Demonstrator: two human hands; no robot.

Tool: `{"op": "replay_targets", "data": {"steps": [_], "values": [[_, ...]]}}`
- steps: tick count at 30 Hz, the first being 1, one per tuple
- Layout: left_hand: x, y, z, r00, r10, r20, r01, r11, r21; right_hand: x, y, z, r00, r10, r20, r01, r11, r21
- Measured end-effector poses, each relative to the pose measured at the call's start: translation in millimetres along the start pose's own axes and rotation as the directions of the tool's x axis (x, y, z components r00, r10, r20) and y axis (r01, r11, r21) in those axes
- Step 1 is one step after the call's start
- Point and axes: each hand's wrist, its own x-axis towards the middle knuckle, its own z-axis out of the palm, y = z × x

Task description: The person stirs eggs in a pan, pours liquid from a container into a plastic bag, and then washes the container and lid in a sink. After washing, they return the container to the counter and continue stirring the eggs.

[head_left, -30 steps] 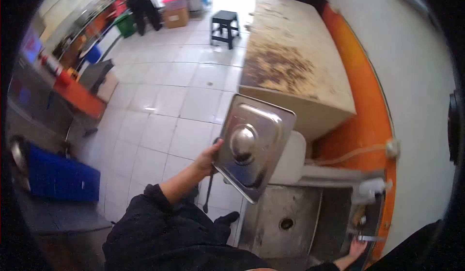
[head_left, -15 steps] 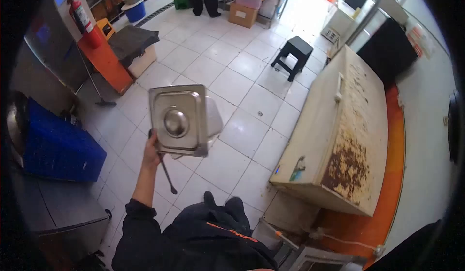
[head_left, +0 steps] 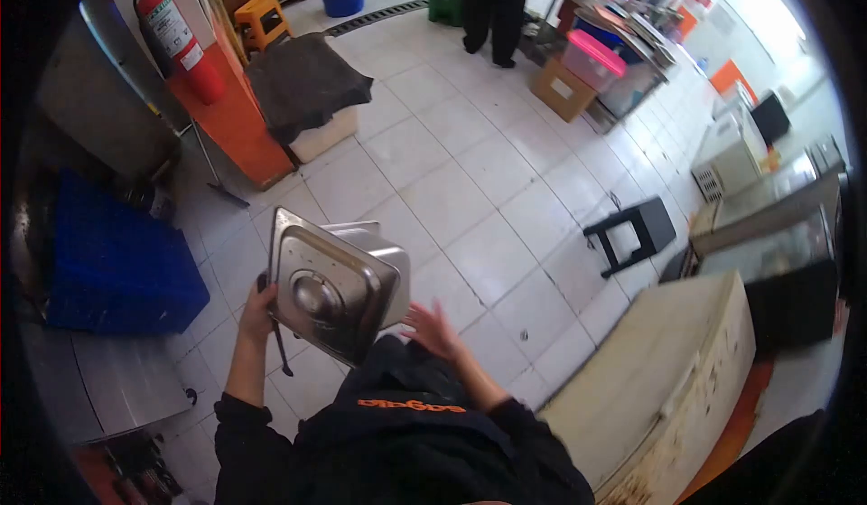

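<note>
My left hand (head_left: 258,306) is closed on the left edge of a square stainless steel lid (head_left: 348,279) with a round recessed grip. The lid is tilted up on its side, its top face towards me. Behind it shows a steel food pan (head_left: 395,279), partly covered by the lid. A thin dark-handled utensil (head_left: 284,353) is pinched in the same hand and hangs down below the lid; its kind is unclear. My right hand (head_left: 433,331) has its fingers spread, just right of the pan's lower side, slightly blurred.
A black stool (head_left: 657,227) stands ahead right, before a worn white chest freezer (head_left: 632,374). Left are a blue crate (head_left: 126,266), a fire extinguisher (head_left: 185,44) and a cloth-covered box (head_left: 307,80). A person (head_left: 495,8) stands far ahead near a cluttered table.
My view has turned left. The lid and pan have tilted and come closer to my body, still in my left hand. My right hand has come into view beside the pan.
</note>
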Motion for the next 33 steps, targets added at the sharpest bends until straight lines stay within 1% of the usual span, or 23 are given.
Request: {"op": "replay_targets", "data": {"steps": [1,2,4,7,10,11,12,13,14,15,16,18,19,20,22,23,24,25,28,29,30,32,33], "values": [[33,1,8,0.999,0.008,-0.045,-0.009,1.0,-0.025,56,-40,43,0.993,0.112,0.048,-0.12,0.973,0.197],[65,-3,9,0.996,0.014,-0.089,-0.018,0.998,-0.052,114,-60,33,0.999,0.034,0.013,-0.032,0.993,-0.112],[127,2,1,0.988,0.063,-0.14,-0.076,0.993,-0.088,195,-113,33,0.998,-0.016,-0.063,-0.003,0.957,-0.289],[236,28,11,0.979,0.069,-0.191,-0.089,0.991,-0.097,293,-206,33,0.974,0.103,-0.2,-0.097,0.994,0.042],[384,30,32,0.939,0.021,-0.343,-0.11,0.964,-0.242,353,-329,44,0.909,-0.164,-0.383,0.089,0.974,-0.207],[435,41,43,0.971,-0.004,-0.241,-0.077,0.943,-0.324,359,-380,49,0.877,-0.233,-0.42,0.081,0.934,-0.348],[479,40,40,0.985,-0.063,-0.159,-0.006,0.918,-0.397,357,-424,47,0.84,-0.289,-0.459,0.046,0.881,-0.471],[528,34,27,0.991,-0.112,-0.067,0.069,0.887,-0.456,368,-459,7,0.698,-0.365,-0.617,-0.041,0.839,-0.543],[589,41,18,0.991,-0.124,0.039,0.127,0.861,-0.492,374,-502,-4,0.453,-0.601,-0.658,-0.219,0.641,-0.736],[638,64,35,0.988,-0.157,-0.015,0.127,0.852,-0.508,369,-543,1,0.443,-0.757,-0.481,-0.065,0.508,-0.859],[689,86,50,0.975,-0.174,-0.137,0.097,0.89,-0.445,368,-585,-13,0.46,-0.69,-0.56,0.084,0.661,-0.746],[788,118,51,0.973,-0.18,-0.146,0.109,0.912,-0.395,390,-648,-20,0.331,-0.804,-0.494,0.124,0.556,-0.822],[834,126,40,0.964,-0.18,-0.194,0.117,0.948,-0.295,389,-682,-54,0.379,-0.803,-0.46,-0.05,0.479,-0.877],[881,131,22,0.955,-0.169,-0.242,0.122,0.973,-0.197,408,-711,-62,0.317,-0.87,-0.378,-0.195,0.33,-0.924],[958,172,40,0.875,-0.013,-0.484,0.077,0.991,0.112,469,-766,-80,0.228,-0.881,-0.414,-0.354,0.321,-0.878],[1005,145,-7,0.847,0.089,-0.523,0.072,0.957,0.28,515,-796,-86,0.242,-0.9,-0.363,-0.327,0.277,-0.904],[1047,115,-51,0.716,0.192,-0.671,0.168,0.886,0.433,561,-823,-94,0.253,-0.911,-0.326,-0.299,0.247,-0.922],[1063,145,-23,0.652,0.155,-0.742,0.177,0.92,0.348,608,-857,-107,0.344,-0.874,-0.343,-0.452,0.167,-0.876],[1129,160,-47,0.439,0.182,-0.88,0.323,0.882,0.343,782,-956,-64,0.654,-0.725,-0.215,-0.386,-0.075,-0.92],[1145,165,-58,0.446,0.199,-0.873,0.278,0.896,0.346,836,-988,-35,0.76,-0.632,-0.149,-0.204,-0.014,-0.979],[1168,170,-70,0.453,0.214,-0.866,0.224,0.912,0.343,900,-1014,-51,0.819,-0.572,-0.045,-0.113,-0.083,-0.99],[1228,183,-81,0.255,0.361,-0.897,0.331,0.839,0.432,1006,-1069,4,0.904,-0.401,0.15,0.042,-0.266,-0.963],[1270,203,-78,0.332,0.394,-0.857,0.328,0.804,0.497,1056,-1093,12,0.905,-0.293,0.308,0.202,-0.341,-0.918]]}}
